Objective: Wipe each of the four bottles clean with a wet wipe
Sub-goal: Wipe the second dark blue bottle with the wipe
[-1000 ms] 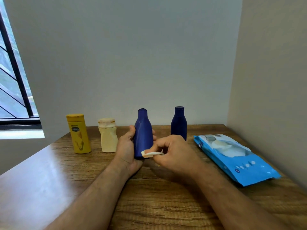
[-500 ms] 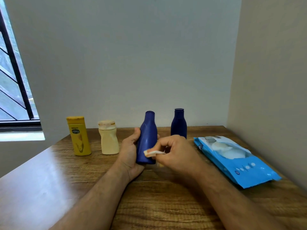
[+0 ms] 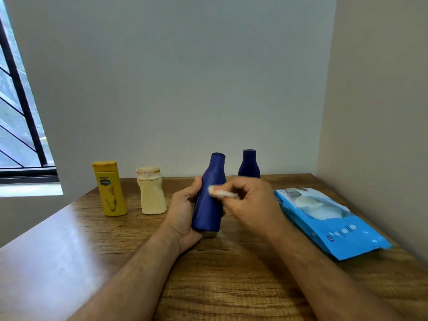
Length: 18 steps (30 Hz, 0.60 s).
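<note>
— Four bottles are sitting in view on the wooden table point(image 3: 69, 262); which one is being handled?

— One dark blue bottle point(image 3: 209, 200) is being held off the tabletop near the middle, tilting with its neck leaning to the right. The left hand point(image 3: 183, 216) is wrapping round its lower body from the left, thumb lying up the front, forearm reaching in from the lower left.

— And the other hand?

— The right hand point(image 3: 250, 205) is coming in from the right with its fingers curled, pinching a folded white wet wipe point(image 3: 221, 193) and pressing its end against the bottle's upper front. That hand is showing motion blur.

— Where are the remaining three standing?

— A second dark blue bottle point(image 3: 249, 165) is standing upright just behind the right hand, near the back wall. A cream bottle point(image 3: 150, 191) is standing to the left of the hands, and a yellow bottle point(image 3: 108, 188) is standing just left of that. A blue wipes packet point(image 3: 328, 221) is lying flat on the right side of the table, close to the side wall.
</note>
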Motion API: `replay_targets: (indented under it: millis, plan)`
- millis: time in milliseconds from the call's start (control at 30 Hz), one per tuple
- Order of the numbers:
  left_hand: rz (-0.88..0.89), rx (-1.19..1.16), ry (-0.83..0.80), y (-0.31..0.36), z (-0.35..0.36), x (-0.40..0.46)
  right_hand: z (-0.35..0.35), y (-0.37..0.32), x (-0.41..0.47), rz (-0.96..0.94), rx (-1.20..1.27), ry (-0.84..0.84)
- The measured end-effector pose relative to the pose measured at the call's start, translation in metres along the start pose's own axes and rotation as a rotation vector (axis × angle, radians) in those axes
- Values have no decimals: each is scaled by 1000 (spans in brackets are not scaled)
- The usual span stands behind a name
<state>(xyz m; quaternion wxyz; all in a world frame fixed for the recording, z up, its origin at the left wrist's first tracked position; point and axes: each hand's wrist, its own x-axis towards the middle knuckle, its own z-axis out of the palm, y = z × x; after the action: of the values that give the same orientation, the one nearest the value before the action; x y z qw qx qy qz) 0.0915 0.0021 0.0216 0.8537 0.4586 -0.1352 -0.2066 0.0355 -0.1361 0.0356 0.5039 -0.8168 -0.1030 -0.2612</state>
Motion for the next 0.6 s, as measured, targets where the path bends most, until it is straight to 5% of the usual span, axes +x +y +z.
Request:
replay_targets:
  millis: [100,167,367,433,600]
  plan:
    - [0,-54,7,1,-4,4,6,1,-6,84,-89,-282]
    - [-16,-60,27,1,-5,6,8,4,-7,79,-120,-294]
    - [-57,72,9,-6,4,3,0,2,2,15,-29,174]
    - [-57,84,12,-6,6,3,-1,3,3,8,-35,214]
    - [-29,-11,100,-3,4,4,5,-2,-6,88,-10,-209]
